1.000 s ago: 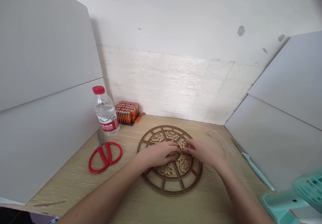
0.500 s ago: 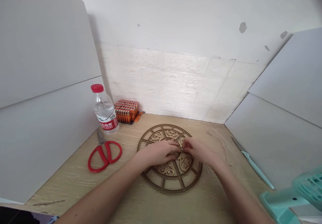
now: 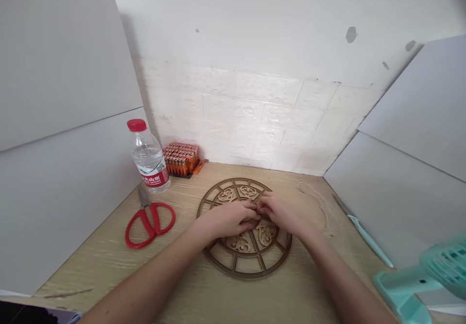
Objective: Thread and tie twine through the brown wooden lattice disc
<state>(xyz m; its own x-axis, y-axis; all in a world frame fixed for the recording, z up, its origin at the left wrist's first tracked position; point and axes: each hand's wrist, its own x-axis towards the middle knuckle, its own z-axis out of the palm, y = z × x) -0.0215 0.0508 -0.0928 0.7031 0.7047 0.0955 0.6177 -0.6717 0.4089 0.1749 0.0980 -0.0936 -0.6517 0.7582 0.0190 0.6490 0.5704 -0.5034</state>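
Holding our left hand [image 3: 235, 217] and right hand [image 3: 278, 211] curled over the middle of the disc [image 3: 257, 253], flat on the table [image 3: 309, 270], we cannot tell whether they grip anything; the visible scrolls [image 3: 238, 243] sit inside it, and anything left undone beneath is hidden.

- We see disc [image 3: 238, 243]: brown, paler gold scrolls [image 3: 267, 233]
- Scissors [image 3: 156, 222]: red handles [image 3: 146, 223]
- Bottle [image 3: 148, 159]: red cap [image 3: 137, 125], red-and-white label [image 3: 156, 179]
- Batteries [image 3: 181, 163]: orange
- We mark fan [image 3: 446, 265]: mint
- Knife [image 3: 364, 231]: mint handle [image 3: 373, 244]
- Wall [image 3: 251, 115]: white, brick pattern
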